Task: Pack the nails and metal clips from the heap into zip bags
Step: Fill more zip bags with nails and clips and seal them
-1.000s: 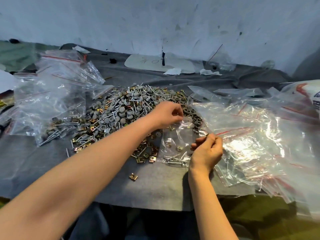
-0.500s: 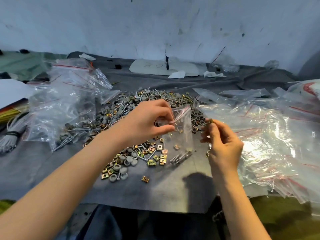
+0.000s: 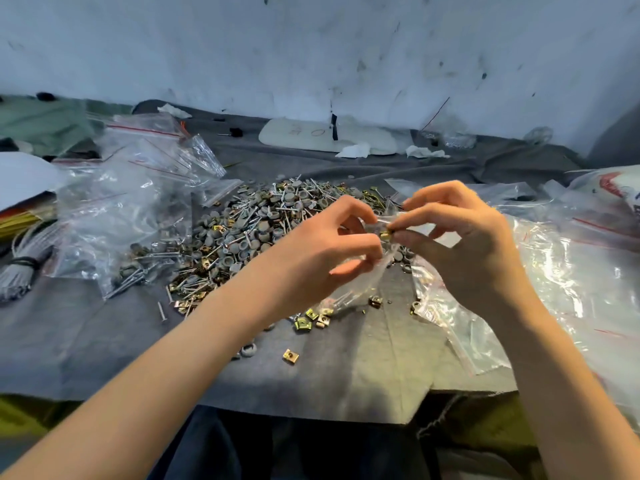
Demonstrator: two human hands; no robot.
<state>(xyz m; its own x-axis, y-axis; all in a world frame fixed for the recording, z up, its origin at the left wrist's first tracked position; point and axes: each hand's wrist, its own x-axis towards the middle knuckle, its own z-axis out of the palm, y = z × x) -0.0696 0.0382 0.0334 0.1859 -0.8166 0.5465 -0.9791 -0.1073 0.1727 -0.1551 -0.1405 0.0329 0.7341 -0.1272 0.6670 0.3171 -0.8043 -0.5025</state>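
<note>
— What is hard to make out here?

— The small clear zip bag (image 3: 360, 282) in mid-scene. It is crumpled and partly hidden behind the left hand (image 3: 332, 251), whose curled fingers pinch its upper edge. Its contents cannot be made out. The right hand (image 3: 460, 244) pinches a brass metal clip (image 3: 385, 234) between thumb and forefinger, right at the bag's mouth. Both arms are cut off at the near edge.

— And the surroundings?

— A desk (image 3: 104, 334) under grey cloth. The heap (image 3: 249, 233) of nails and clips lies just beyond the hands, and loose clips (image 3: 311, 318) lie nearer. Filled bags (image 3: 121, 209) sit left, empty bags (image 3: 571, 271) right. A scuffed white wall (image 3: 311, 46) stands behind.
</note>
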